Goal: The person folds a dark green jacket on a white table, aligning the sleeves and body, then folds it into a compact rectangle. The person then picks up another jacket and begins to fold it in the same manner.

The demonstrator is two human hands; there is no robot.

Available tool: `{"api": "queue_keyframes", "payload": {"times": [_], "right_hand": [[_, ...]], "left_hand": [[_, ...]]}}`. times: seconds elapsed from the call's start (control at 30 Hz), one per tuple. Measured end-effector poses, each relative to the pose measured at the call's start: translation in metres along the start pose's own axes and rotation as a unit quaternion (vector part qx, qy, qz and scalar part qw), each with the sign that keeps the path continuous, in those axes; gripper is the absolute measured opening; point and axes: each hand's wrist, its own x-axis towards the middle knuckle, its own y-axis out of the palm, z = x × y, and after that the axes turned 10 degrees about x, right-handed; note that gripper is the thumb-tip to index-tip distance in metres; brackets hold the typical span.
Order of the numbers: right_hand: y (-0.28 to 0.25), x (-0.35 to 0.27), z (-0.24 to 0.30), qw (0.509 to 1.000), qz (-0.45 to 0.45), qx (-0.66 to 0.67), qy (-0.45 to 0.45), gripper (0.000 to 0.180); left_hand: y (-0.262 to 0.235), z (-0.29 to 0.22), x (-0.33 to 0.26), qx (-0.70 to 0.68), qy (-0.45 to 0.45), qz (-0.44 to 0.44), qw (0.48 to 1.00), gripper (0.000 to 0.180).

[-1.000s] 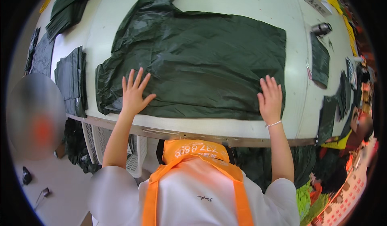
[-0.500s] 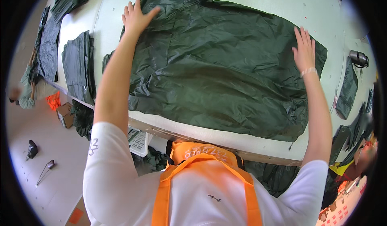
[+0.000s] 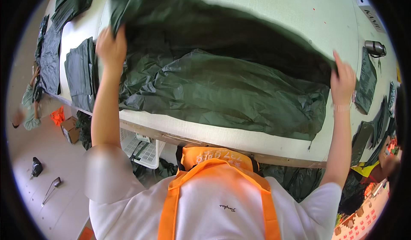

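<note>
A large dark green garment (image 3: 239, 96) of thin, shiny, crinkled fabric covers the middle of the white table (image 3: 291, 2). My left hand (image 3: 112, 47) is closed on its upper layer at the left side. At the right end my right hand (image 3: 343, 81) pinches a corner of the same layer, with the index finger pointing up. Between the hands that layer is raised off the table and blurred by motion, and its shaded underside shows. The lower layer lies wrinkled near the table's front edge.
Folded green fabric stacks (image 3: 80, 75) lie on the left. A metal flask (image 3: 375, 48) and narrow green pieces (image 3: 367, 83) stand or lie right. Below the front edge is a white plastic basket (image 3: 145, 152). Far left, a co-worker's sleeve (image 3: 30, 111) shows near a cardboard box (image 3: 69, 129).
Both hands lay spread flat on the garment; now they grip its upper layer and have lifted it. My left hand moved left and nearer, my right hand slightly right and nearer.
</note>
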Motion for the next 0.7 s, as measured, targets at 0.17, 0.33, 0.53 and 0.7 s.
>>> {"api": "queue_keyframes", "payload": {"times": [0.17, 0.33, 0.53, 0.7], "right_hand": [[-0.047, -0.128, 0.088, 0.993, 0.076, 0.074, -0.059, 0.054], [-0.005, -0.192, 0.126, 0.973, 0.149, 0.153, 0.084, 0.034], [-0.012, -0.229, 0.117, 0.952, 0.202, 0.128, 0.19, 0.024], [-0.021, -0.127, 0.112, 0.899, 0.369, 0.018, 0.233, 0.042]], "left_hand": [[-0.08, 0.04, -0.14, 0.031, 0.155, 0.08, 0.984, 0.025], [-0.089, 0.029, -0.213, -0.036, 0.106, 0.371, 0.922, 0.049], [-0.106, 0.003, -0.273, -0.064, 0.111, 0.354, 0.926, 0.052], [-0.102, -0.018, -0.279, -0.09, 0.101, 0.291, 0.947, 0.041]]}}
